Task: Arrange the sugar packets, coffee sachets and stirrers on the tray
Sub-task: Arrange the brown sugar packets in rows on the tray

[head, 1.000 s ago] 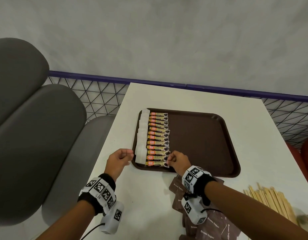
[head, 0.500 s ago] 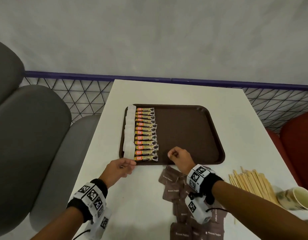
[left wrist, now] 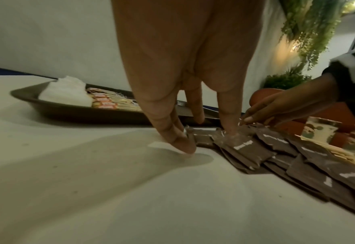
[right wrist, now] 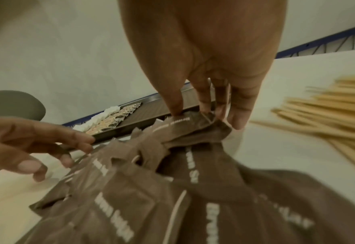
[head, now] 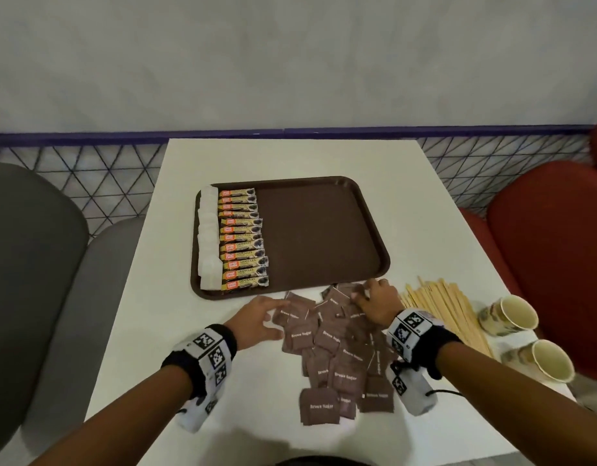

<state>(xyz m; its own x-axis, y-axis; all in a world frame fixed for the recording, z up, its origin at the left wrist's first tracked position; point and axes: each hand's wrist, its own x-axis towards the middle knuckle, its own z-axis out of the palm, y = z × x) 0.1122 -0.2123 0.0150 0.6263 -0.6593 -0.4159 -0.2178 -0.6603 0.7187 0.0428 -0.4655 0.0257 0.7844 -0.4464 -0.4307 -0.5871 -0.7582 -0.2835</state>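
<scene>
Your right hand is pinching a brown sugar packet at the far edge of the loose pile of brown sugar packets lying on the white table just in front of the tray. Your left hand is reaching in with fingers straight and spread, tips touching the pile's left edge. On the tray, white sugar packets and coffee sachets are lining the left side, while the stirrers are lying on the table right of the pile.
</scene>
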